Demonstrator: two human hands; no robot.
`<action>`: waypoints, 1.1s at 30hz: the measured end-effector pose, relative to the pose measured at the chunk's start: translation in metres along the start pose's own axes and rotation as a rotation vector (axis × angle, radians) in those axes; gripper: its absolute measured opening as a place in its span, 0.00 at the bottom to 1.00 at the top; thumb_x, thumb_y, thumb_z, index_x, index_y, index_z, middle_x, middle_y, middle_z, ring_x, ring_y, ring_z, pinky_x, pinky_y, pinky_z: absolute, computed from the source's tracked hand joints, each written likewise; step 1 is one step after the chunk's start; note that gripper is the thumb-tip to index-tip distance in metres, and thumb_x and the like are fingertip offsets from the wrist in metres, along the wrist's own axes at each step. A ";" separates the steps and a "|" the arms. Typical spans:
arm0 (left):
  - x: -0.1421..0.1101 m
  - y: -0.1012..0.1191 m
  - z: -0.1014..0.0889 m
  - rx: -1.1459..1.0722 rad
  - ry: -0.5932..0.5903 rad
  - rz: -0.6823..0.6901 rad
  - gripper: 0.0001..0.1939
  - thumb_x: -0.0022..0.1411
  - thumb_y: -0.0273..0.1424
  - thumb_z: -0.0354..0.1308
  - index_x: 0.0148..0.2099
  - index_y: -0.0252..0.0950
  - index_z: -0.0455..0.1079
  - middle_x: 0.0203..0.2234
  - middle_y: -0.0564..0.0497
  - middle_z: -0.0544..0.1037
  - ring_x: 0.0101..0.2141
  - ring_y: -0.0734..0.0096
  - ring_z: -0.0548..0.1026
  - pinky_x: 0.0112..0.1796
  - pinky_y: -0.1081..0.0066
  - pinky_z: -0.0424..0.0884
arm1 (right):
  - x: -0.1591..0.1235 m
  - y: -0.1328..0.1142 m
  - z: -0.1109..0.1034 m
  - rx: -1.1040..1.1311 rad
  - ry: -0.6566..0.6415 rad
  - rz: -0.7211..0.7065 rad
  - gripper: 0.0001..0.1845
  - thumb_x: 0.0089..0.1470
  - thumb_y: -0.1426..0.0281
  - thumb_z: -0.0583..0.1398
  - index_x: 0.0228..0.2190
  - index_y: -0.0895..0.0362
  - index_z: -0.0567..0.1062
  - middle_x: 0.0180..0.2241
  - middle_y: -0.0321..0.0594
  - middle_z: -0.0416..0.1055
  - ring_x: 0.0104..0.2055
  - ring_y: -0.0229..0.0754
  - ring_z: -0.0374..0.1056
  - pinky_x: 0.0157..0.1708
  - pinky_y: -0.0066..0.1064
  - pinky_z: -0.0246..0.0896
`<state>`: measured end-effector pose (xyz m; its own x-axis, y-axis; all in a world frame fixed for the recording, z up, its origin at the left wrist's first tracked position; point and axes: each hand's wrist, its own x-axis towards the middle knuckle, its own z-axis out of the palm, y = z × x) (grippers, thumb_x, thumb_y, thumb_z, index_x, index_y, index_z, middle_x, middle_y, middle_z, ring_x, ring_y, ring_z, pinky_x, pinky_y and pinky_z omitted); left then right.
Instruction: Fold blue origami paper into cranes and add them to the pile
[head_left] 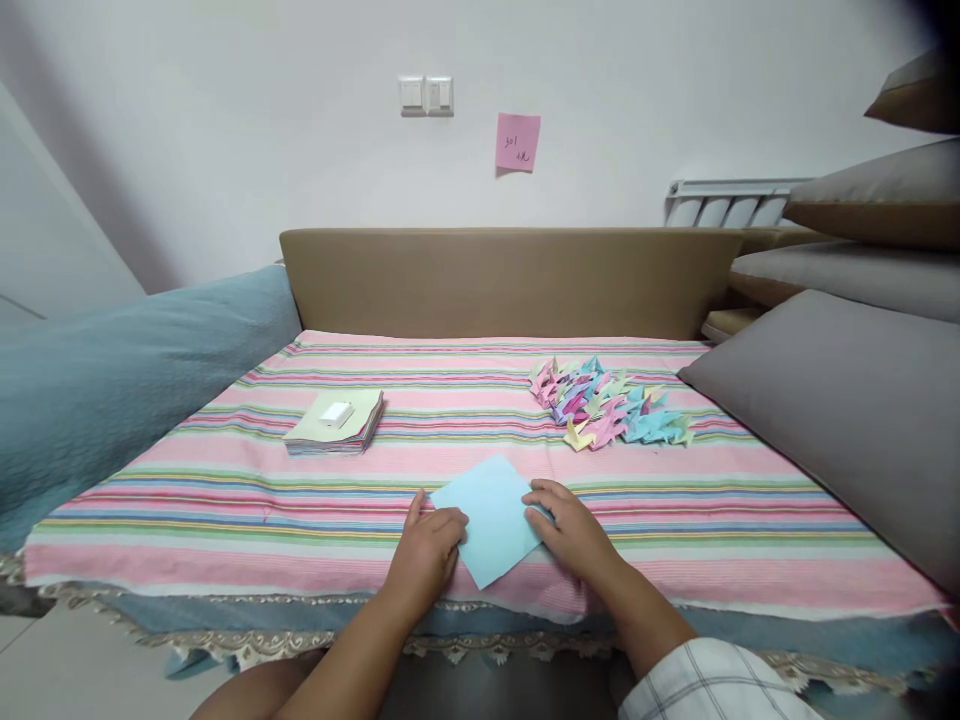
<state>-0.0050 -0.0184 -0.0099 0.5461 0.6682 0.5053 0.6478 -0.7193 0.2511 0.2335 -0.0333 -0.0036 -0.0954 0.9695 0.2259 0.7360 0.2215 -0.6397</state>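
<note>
A light blue square sheet of paper (491,520) lies on the striped cloth in front of me, turned so a corner points toward me. My left hand (431,545) is at its left corner, fingers curled in and pressing on the paper's edge. Over the right corner rests my right hand (566,525), its fingers stretched out and apart, fingertips touching the sheet. Farther back on the right, folded paper cranes (600,405) in pink, blue, yellow, green and purple lie in a cluster. To the left is a stack of paper sheets (330,430) with a small white block (336,413) on top.
The striped cloth (225,500) covers a seat with a brown backrest (510,285). A blue-covered armrest (165,370) borders the left side. Grey cushions (840,410) are piled on the right. A pink note (517,142) and switches (426,96) are on the wall.
</note>
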 end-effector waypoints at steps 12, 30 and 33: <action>-0.001 0.001 -0.004 0.076 -0.023 -0.096 0.20 0.49 0.21 0.52 0.42 0.46 0.71 0.43 0.51 0.76 0.47 0.60 0.70 0.56 0.45 0.40 | -0.002 -0.004 -0.008 0.073 -0.088 0.106 0.12 0.49 0.68 0.53 0.30 0.53 0.76 0.33 0.36 0.75 0.35 0.41 0.68 0.34 0.28 0.56; 0.001 -0.014 -0.001 0.049 -0.135 -0.154 0.18 0.52 0.23 0.55 0.44 0.45 0.72 0.46 0.47 0.74 0.47 0.60 0.70 0.53 0.47 0.51 | -0.003 0.004 0.002 -0.081 -0.038 -0.155 0.17 0.50 0.73 0.54 0.41 0.53 0.76 0.52 0.46 0.62 0.54 0.48 0.56 0.53 0.40 0.53; 0.000 -0.013 -0.002 0.051 -0.141 -0.159 0.16 0.53 0.25 0.56 0.44 0.46 0.72 0.46 0.47 0.74 0.47 0.59 0.70 0.54 0.45 0.49 | -0.003 0.008 0.004 -0.093 -0.056 -0.150 0.18 0.51 0.76 0.52 0.41 0.54 0.76 0.50 0.47 0.63 0.54 0.47 0.57 0.53 0.40 0.53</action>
<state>-0.0139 -0.0094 -0.0116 0.5010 0.7952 0.3416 0.7558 -0.5943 0.2750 0.2371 -0.0339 -0.0118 -0.2442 0.9312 0.2707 0.7690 0.3560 -0.5310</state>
